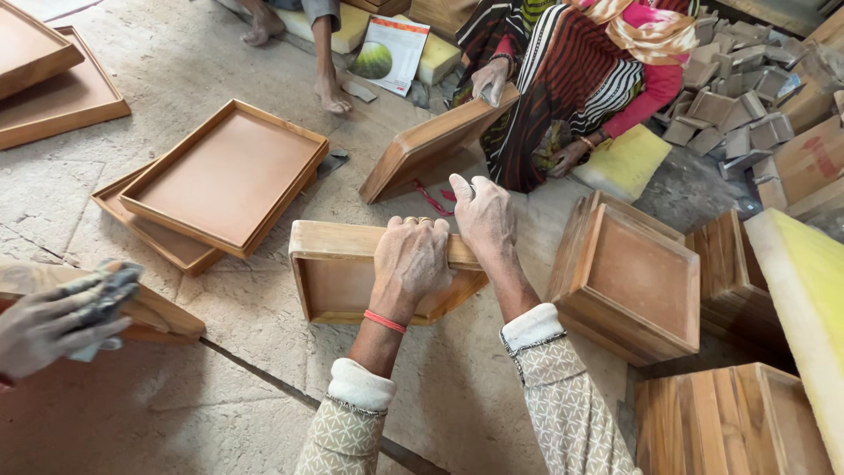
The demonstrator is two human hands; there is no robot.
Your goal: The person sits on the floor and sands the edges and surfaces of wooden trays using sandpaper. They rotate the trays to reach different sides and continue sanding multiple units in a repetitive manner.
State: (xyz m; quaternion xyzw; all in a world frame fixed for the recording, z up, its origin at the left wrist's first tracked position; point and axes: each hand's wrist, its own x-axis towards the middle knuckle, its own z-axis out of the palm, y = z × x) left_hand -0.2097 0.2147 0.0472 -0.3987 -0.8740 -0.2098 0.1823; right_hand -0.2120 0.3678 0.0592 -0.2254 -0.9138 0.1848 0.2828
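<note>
- We find the wooden tray (338, 273) at frame centre, tipped on edge on the stone floor (220, 361).
- Our left hand (409, 264) is clamped over its upper rim, fingers curled shut on the wood.
- Our right hand (482, 215) presses on the same rim further right, fingers folded; whether it holds an abrasive we cannot tell.
- We judge steady downward bracing and even strokes along the grain advisable.
- Stacked trays (220, 180) lie at left; a co-worker's gloved hand (61, 317) works at the lower left.
</note>
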